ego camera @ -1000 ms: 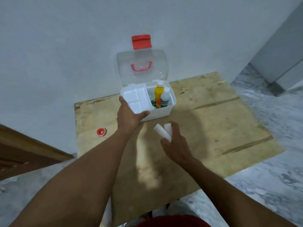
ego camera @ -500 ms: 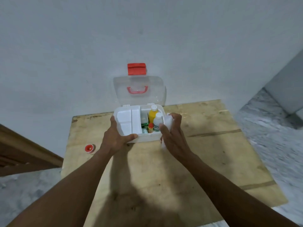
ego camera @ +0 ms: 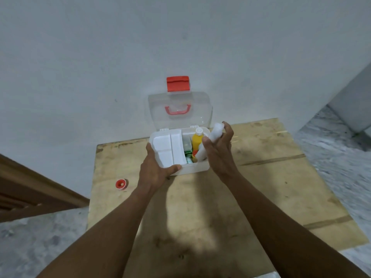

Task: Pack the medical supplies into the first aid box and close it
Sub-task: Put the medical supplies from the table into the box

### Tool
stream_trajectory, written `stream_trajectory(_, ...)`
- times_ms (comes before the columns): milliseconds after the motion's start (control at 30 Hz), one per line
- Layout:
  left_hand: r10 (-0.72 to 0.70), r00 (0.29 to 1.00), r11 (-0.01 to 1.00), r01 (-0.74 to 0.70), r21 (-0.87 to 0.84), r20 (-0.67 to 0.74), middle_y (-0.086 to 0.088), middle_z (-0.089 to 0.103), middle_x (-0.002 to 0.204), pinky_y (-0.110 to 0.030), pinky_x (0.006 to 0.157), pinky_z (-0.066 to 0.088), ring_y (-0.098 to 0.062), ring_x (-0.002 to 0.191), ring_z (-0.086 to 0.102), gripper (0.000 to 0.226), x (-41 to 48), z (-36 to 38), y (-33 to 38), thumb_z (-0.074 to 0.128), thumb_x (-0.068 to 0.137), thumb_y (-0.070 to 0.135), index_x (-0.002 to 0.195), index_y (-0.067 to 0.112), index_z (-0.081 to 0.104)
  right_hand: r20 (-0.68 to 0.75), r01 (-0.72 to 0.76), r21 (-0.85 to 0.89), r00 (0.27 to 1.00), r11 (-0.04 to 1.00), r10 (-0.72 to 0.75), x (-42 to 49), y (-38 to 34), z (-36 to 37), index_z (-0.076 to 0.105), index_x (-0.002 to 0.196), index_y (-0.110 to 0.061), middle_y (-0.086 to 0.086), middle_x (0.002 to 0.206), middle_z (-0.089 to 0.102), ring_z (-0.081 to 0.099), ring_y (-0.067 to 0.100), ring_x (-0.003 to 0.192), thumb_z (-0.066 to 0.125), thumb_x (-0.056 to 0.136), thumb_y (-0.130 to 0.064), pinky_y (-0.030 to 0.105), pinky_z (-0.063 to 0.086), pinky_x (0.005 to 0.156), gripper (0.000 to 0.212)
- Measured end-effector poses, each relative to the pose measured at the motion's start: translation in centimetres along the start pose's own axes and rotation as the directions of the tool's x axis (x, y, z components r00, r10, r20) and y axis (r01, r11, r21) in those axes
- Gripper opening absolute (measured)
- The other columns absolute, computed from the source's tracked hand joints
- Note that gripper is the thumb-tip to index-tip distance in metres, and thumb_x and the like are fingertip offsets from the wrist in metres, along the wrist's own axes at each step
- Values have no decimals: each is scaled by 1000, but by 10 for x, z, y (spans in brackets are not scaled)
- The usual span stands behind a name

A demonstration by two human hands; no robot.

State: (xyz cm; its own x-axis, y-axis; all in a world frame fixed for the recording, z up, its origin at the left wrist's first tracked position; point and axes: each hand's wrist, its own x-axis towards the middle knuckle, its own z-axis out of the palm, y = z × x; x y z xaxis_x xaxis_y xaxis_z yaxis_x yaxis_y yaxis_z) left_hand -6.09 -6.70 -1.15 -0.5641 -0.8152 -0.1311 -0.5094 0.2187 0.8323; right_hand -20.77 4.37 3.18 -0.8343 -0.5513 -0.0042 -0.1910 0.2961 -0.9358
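Observation:
The white first aid box (ego camera: 192, 171) stands open at the table's far edge, its clear lid (ego camera: 179, 111) with a red latch upright against the wall. Inside sit a white divided tray (ego camera: 167, 148) on the left, a yellow bottle (ego camera: 197, 140) and green packets. My left hand (ego camera: 155, 170) grips the box's front left corner. My right hand (ego camera: 219, 149) holds two white rolls (ego camera: 215, 132) over the box's right side, one pointing up and the other down into the box. A red and white tape roll (ego camera: 121, 184) lies on the table at the left.
The plywood table (ego camera: 261, 177) ends at the white wall behind the box. A brown wooden piece (ego camera: 30, 189) sits at the left. Marble floor shows on the right and lower left.
My right hand carried the white rolls from above the table up over the box's right side. My left hand stayed on the box corner. The view tilted upward.

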Motion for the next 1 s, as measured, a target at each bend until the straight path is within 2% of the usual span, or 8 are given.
stream_trajectory(100,24,1000,1000,-24,-8,-4,6,53,116,-23,67,38,-14,98,49,100,0,0,-2,87,69,35,143,20,22,-110,46,-13,993,999,-47,-8,1,7,37,129,-15,5,121,50,53,27,111,68,80,-28,53,47,96,59)
stream_trajectory(167,26,1000,1000,-26,-15,-6,7,52,117,-20,67,38,-13,100,47,101,0,-1,-3,88,68,34,143,19,21,-188,55,-49,980,997,-64,-15,7,10,40,118,-24,3,114,52,55,26,105,73,74,-33,51,50,92,56)
stream_trajectory(233,43,999,999,-43,-23,-11,4,54,123,-24,74,41,-14,103,49,105,0,0,-4,88,66,36,144,20,20,-266,73,-54,960,996,-85,-22,11,12,38,110,-33,2,110,52,56,25,101,77,72,-31,49,52,89,55)
stream_trajectory(367,52,999,998,-52,-30,-11,-1,55,128,-25,76,41,-17,107,52,106,0,-1,-3,89,66,35,145,19,19,-343,92,-108,931,990,-124,-29,17,21,45,115,-21,-2,109,53,55,21,100,82,69,-23,44,52,88,60)
stream_trajectory(500,53,999,998,-54,-43,-14,-3,57,129,-26,75,43,-25,114,57,105,2,-1,-3,90,65,33,143,17,21,-329,52,-234,935,971,-129,-34,25,31,49,118,-17,-3,110,57,53,23,101,84,66,-30,43,51,86,63)
stream_trajectory(667,44,999,997,-45,-68,-16,2,58,126,-25,70,43,-23,109,59,106,7,1,-9,91,61,37,142,21,23,-354,-30,-353,929,935,-104,-37,40,33,47,118,-21,-3,114,58,51,21,105,80,70,-42,41,51,87,62)
stream_trajectory(800,28,1000,996,-29,-84,-15,1,59,124,-14,58,39,-15,103,56,108,8,2,-9,91,61,35,143,22,22,-368,-32,-438,918,898,-147,-33,38,38,47,125,-13,5,121,59,52,28,109,76,75,-26,46,52,86,59)
stream_trajectory(1000,42,999,996,-43,-76,-15,-1,56,125,-20,64,45,-20,110,56,111,11,5,-15,90,61,38,144,22,19,-313,-125,-580,946,805,-79,-21,32,41,41,131,-13,11,127,51,46,31,116,66,79,-27,45,49,87,59)
